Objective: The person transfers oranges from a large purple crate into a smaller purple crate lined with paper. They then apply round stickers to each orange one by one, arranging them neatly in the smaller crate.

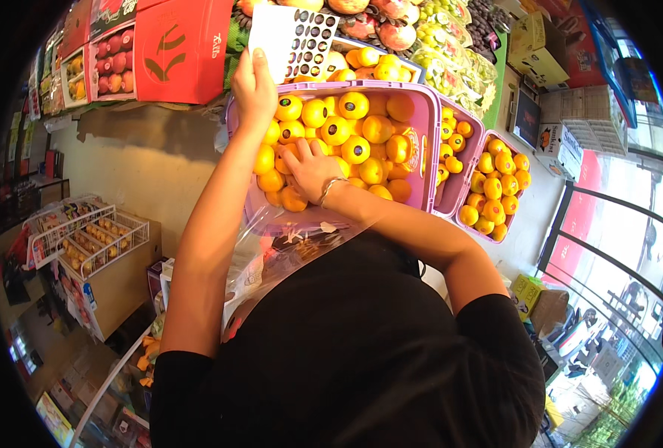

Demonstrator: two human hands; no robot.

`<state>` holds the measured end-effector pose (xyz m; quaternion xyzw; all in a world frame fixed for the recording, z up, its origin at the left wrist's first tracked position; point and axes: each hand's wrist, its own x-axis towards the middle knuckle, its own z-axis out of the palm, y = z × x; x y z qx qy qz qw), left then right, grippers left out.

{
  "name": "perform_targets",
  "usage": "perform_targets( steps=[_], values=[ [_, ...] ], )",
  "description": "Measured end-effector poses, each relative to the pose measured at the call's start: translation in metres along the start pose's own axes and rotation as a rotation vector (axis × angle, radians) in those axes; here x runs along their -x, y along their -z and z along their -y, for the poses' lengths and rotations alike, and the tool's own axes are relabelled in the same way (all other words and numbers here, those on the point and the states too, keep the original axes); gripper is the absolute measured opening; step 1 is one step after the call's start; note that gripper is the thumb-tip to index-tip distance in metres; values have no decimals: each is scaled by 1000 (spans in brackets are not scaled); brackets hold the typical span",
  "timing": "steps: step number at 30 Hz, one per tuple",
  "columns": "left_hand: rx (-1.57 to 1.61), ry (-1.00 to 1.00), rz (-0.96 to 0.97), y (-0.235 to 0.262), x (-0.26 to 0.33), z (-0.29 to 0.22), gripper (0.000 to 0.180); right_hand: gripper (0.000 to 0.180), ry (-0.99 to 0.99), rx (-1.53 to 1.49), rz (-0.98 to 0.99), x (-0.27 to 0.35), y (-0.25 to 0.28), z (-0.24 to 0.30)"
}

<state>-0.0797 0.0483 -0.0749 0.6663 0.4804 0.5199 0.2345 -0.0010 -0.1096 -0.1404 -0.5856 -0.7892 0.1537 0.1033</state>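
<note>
My left hand [255,93] pinches the edge of a white sticker sheet [307,39] printed with rows of dark round stickers, holding it above the far left of a purple basket [428,119]. The basket is filled with oranges [378,129], several of which carry a dark round sticker. My right hand [313,172], a bracelet at its wrist, reaches into the basket. Its fingers are stretched out and apart, resting on the oranges at the left side. Part of the fruit under that hand is hidden.
Right of the basket stand another purple basket [462,183] and a smaller crate of oranges [496,187]. Beyond lie packed green grapes [440,63] and pomegranates [395,33]. A red box [178,56] is at the far left. Clear plastic [294,243] hangs at the basket's near side.
</note>
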Motion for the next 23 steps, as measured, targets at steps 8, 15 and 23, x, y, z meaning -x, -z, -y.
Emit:
perform_targets(
  steps=[8,15,23],
  values=[
    [116,87,-18,4,3,17,34,51,-46,-616,-409,64,131,-34],
    [-68,127,16,5,-2,25,37,49,-799,-330,-1055,170,78,-207],
    [141,75,3,-8,-3,22,43,76,-823,-273,-550,141,-114,-239]
  ],
)
